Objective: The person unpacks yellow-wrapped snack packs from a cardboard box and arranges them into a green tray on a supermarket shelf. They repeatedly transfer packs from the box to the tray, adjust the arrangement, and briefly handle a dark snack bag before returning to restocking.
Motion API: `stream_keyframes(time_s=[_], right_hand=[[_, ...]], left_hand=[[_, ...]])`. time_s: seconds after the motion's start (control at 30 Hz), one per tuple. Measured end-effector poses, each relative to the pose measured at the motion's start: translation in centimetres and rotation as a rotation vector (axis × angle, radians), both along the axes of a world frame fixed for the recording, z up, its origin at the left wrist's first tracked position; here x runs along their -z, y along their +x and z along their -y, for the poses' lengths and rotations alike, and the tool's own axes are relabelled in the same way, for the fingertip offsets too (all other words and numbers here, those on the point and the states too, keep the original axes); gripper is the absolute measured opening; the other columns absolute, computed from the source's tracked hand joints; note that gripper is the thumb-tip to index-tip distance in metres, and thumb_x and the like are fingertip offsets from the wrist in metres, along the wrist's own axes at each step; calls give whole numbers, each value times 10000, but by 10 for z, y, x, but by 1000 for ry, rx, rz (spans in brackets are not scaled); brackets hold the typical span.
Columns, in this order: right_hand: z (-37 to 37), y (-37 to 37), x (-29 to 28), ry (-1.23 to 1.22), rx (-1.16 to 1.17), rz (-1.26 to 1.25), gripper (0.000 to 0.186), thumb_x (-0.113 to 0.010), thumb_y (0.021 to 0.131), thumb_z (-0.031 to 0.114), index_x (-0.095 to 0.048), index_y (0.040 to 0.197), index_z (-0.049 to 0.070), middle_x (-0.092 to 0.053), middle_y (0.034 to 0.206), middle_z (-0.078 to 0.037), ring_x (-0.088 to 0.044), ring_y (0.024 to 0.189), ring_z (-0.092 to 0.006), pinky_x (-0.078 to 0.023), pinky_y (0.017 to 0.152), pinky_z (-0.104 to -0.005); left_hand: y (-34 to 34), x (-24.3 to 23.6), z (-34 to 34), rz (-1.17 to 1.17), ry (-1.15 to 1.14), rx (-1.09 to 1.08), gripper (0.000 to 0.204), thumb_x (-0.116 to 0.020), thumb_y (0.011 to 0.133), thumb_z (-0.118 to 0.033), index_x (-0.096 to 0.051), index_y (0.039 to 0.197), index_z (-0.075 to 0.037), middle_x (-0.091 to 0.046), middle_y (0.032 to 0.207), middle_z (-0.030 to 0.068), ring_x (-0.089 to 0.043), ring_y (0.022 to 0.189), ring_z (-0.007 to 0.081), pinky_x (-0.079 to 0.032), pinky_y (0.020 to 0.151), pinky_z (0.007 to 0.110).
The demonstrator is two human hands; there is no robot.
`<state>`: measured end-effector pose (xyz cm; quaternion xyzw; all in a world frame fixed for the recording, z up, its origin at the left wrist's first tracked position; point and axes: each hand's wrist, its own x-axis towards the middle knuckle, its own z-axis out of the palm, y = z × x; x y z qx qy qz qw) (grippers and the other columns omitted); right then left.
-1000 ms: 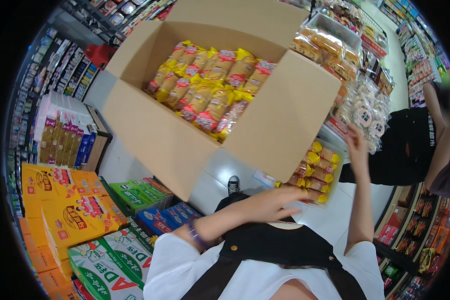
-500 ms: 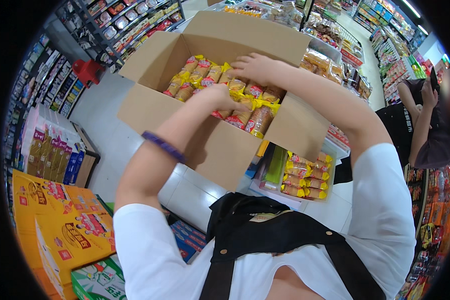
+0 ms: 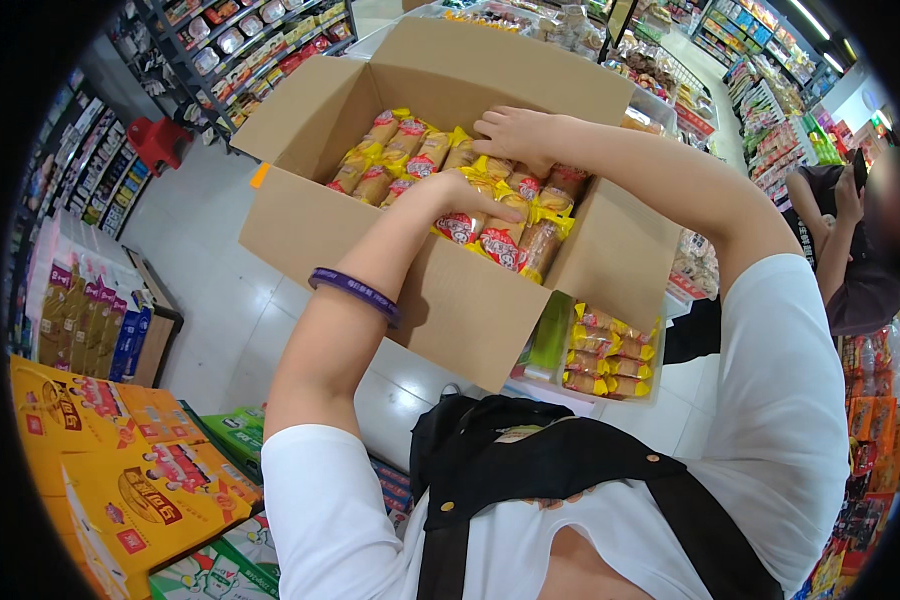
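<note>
An open cardboard box [image 3: 390,280] holds rows of packaged rolls [image 3: 380,180] with yellow ends and red labels. My left hand [image 3: 470,200] reaches over the box's near side, thumb stretched across a packet, fingers curled round packets and partly hidden. My right hand [image 3: 510,135] lies over packets at the back right, fingers bent down onto them, tips partly hidden among the wrappers. Below the right flap, a clear tub [image 3: 650,390] holds similar small packets, beside a green object [image 3: 548,335].
Orange and yellow cartons [image 3: 130,450] are stacked at lower left; shelving [image 3: 230,50] and a red stool [image 3: 155,140] stand farther back. Bakery displays [image 3: 650,80] lie beyond the box. At right, another person [image 3: 840,240] in dark clothing holds a dark, phone-like object.
Both my hands have risen from below and right of the box into it, onto the packets. Over the last half second they have barely moved; the box's near edge sits slightly farther right.
</note>
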<state>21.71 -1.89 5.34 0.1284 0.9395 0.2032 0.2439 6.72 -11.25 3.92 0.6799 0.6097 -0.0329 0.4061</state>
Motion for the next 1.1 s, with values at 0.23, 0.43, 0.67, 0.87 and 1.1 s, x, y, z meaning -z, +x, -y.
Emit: stream_keyframes(time_s=[0.23,0.43,0.67,0.87,1.1], right_hand=[[-18,11,-2,-215,-69,-113,894,-838,462,191,-452,1264,102,-546,1176,-121,-484,1118,-319,-369,1004,-433],[-32,4,13,-179,-50,20,1021,-866,428,271,-441,1345,131,-570,1184,-112,-497,1137,-319,-387,968,-432],[-29,2,1,-302,88,3,907,-869,459,222,-512,1291,172,-665,1071,-139,-621,1005,-348,-481,878,-446],[-18,5,4,-319,102,-8,865,-818,535,201,-463,1323,213,-658,1049,-144,-607,994,-377,-464,854,-496],[-25,4,11,-525,222,71,875,-819,509,147,-478,1313,200,-650,1023,-151,-619,994,-340,-485,818,-448]], left_hand=[[-2,9,1,359,-152,-236,937,-920,504,-433,-564,1159,135,-640,1130,171,-634,980,197,-506,815,305],[13,-16,12,343,-70,-313,708,-905,580,-275,-598,1125,57,-656,1087,130,-647,927,179,-527,792,314],[-37,-35,42,1016,285,-461,405,-829,690,-117,-640,1034,-21,-677,940,44,-639,815,126,-514,703,279],[-103,-80,130,1207,942,-637,563,-661,853,-260,-461,1323,-22,-596,1201,95,-602,1092,203,-496,939,376],[-99,-15,307,1087,1276,-937,679,-725,742,-238,-415,1314,-40,-474,1227,69,-549,1049,195,-464,911,373]])
